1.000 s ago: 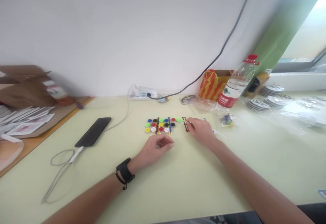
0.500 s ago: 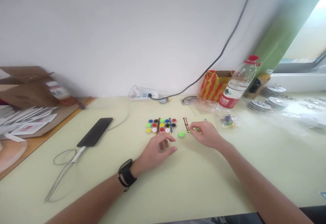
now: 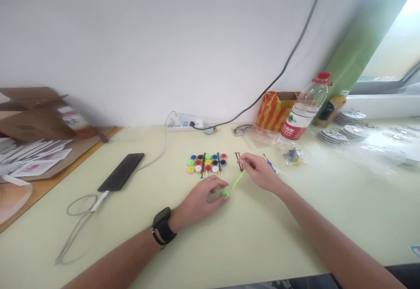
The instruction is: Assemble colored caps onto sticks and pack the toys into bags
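Observation:
My left hand (image 3: 201, 199), with a ring and a black wristwatch, pinches a small bright green disc (image 3: 225, 193) between thumb and finger just above or on the table. In my right hand (image 3: 260, 171) a thin green plastic stick (image 3: 238, 178) is held by one end, its other end slanting down toward the disc. Stick and disc look apart. Beyond my left fingers sit rows of small coloured discs (image 3: 191, 170), with thin coloured sticks (image 3: 219, 163) lying across them. Black and red sticks (image 3: 238, 160) lie by my right fingertips; blue sticks (image 3: 269, 163) are partly hidden behind that hand.
A black phone (image 3: 122, 171) with a white cable lies at left. Against the wall are a power strip (image 3: 179, 127), eyeglasses (image 3: 243, 129), a striped bag (image 3: 271, 111) and a large water bottle (image 3: 300, 116). Stacked flat discs (image 3: 332, 137) stand at right, a cardboard box (image 3: 36, 118) far left.
The green disc has come nearer to me and is now in my left fingers. My right hand has shifted slightly left, and the green stick now points down toward the disc.

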`<state>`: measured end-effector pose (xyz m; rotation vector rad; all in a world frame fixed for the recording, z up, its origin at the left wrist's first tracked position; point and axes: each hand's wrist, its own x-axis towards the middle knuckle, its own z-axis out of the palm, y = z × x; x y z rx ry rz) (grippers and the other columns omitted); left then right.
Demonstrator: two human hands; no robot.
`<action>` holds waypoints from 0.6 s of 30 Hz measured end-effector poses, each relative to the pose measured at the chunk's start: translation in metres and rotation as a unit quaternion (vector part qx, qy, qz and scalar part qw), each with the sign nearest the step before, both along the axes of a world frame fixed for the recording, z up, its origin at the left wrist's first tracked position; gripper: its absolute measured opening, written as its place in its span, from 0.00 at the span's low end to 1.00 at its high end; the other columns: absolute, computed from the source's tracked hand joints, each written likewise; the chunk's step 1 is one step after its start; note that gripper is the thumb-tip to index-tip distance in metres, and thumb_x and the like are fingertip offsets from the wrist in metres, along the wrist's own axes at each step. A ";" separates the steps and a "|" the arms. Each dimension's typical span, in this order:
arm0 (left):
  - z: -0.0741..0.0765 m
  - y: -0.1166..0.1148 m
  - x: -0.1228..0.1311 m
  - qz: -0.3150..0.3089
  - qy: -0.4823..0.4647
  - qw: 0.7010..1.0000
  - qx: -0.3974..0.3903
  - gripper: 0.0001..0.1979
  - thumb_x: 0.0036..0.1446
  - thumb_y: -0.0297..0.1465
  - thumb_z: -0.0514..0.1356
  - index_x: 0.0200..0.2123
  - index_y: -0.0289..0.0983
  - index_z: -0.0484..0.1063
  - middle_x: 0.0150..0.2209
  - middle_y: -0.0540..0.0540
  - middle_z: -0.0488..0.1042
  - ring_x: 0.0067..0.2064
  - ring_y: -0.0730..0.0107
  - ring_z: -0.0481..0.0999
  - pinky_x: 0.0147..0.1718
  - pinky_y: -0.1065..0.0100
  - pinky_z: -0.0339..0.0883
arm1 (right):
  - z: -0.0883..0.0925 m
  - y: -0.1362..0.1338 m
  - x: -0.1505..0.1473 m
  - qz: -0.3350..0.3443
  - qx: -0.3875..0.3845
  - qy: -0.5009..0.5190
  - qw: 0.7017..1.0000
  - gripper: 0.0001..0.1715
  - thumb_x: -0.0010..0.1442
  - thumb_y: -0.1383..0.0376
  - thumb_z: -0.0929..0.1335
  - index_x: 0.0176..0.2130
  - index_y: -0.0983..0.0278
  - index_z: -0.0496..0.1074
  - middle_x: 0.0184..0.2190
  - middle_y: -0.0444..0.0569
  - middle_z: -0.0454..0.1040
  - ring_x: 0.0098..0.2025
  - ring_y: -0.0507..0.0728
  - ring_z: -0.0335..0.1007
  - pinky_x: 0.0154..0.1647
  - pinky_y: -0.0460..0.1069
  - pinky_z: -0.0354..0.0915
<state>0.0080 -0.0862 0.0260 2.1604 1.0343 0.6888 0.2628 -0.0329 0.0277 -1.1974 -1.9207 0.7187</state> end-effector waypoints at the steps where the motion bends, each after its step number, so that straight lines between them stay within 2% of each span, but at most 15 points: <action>1: 0.001 0.000 0.000 -0.008 -0.003 1.000 0.002 0.11 0.65 0.34 0.63 0.50 0.42 0.76 0.48 0.46 0.76 0.44 0.64 0.73 0.43 0.65 0.67 | -0.001 0.001 -0.001 -0.005 0.004 0.006 1.000 0.16 0.70 0.55 0.62 0.36 0.62 0.71 0.24 0.42 0.66 0.25 0.53 0.57 0.26 0.48 0.54; 5: 0.003 0.000 0.002 -0.032 -0.001 0.999 0.009 0.06 0.66 0.33 0.61 0.44 0.40 0.78 0.46 0.45 0.76 0.47 0.62 0.74 0.45 0.65 0.68 | -0.005 0.003 0.000 -0.031 0.010 0.033 0.999 0.17 0.70 0.55 0.62 0.41 0.62 0.74 0.26 0.45 0.72 0.27 0.54 0.64 0.29 0.49 0.59; 9: 0.003 0.000 0.002 -0.026 0.015 0.999 0.021 0.06 0.66 0.33 0.62 0.43 0.40 0.78 0.44 0.45 0.77 0.45 0.63 0.74 0.45 0.64 0.68 | -0.009 0.006 0.003 -0.073 0.036 0.033 0.996 0.16 0.69 0.58 0.63 0.47 0.63 0.76 0.33 0.49 0.78 0.32 0.57 0.71 0.32 0.50 0.64; 14: 0.002 0.000 0.001 -0.028 0.017 0.999 0.022 0.06 0.66 0.33 0.62 0.44 0.41 0.78 0.44 0.46 0.77 0.46 0.63 0.75 0.45 0.65 0.69 | -0.013 0.007 0.005 -0.056 0.119 -0.028 0.991 0.13 0.67 0.66 0.63 0.43 0.62 0.77 0.35 0.50 0.79 0.31 0.57 0.71 0.33 0.51 0.65; 18: 0.003 0.000 0.001 -0.027 0.018 0.999 0.024 0.05 0.66 0.33 0.62 0.43 0.41 0.78 0.43 0.46 0.77 0.45 0.63 0.75 0.45 0.65 0.69 | -0.017 0.007 0.005 -0.037 0.133 -0.037 0.990 0.14 0.67 0.68 0.63 0.43 0.62 0.77 0.34 0.50 0.78 0.32 0.57 0.72 0.35 0.51 0.66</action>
